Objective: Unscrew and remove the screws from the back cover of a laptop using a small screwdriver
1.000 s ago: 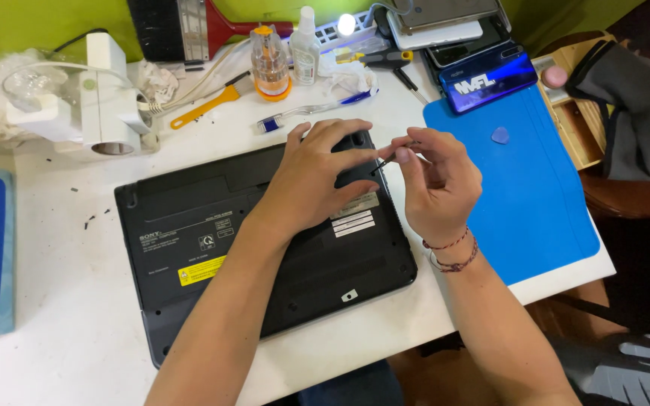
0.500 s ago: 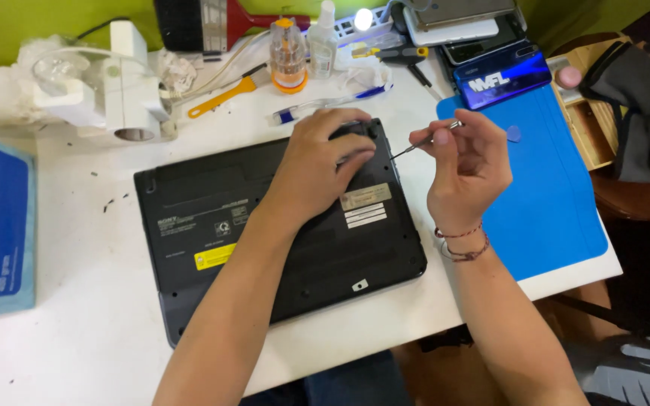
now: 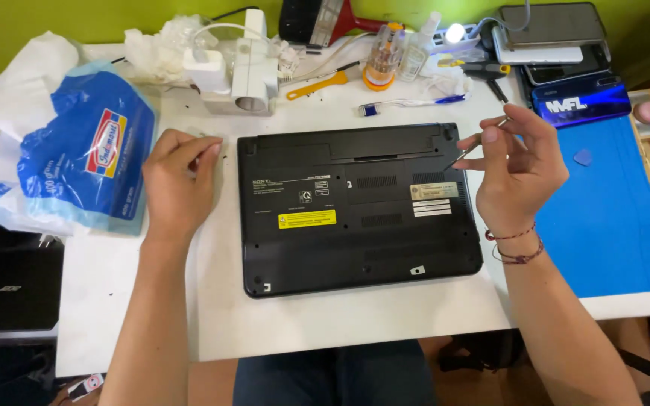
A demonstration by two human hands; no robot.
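Observation:
A black laptop (image 3: 355, 210) lies upside down on the white table (image 3: 340, 319), its yellow and white labels facing up. My right hand (image 3: 517, 169) hovers at the laptop's right edge, pinching a thin metal tool (image 3: 483, 137) whose tip points at the laptop's upper right corner. My left hand (image 3: 178, 180) rests on the table just left of the laptop, fingers curled together with their tips on the surface; whether they hold anything small I cannot tell.
A blue and white plastic bag (image 3: 77, 162) lies at the left. A blue mat (image 3: 603, 218) covers the right side, with a blue phone (image 3: 581, 103) above it. Along the back are a white power adapter (image 3: 238, 75), a yellow tool (image 3: 317, 84), a toothbrush (image 3: 408, 104) and small bottles (image 3: 385, 64).
My left hand has left the laptop's top right area and moved to the table left of the laptop. The right hand stays near the right edge with the thin tool.

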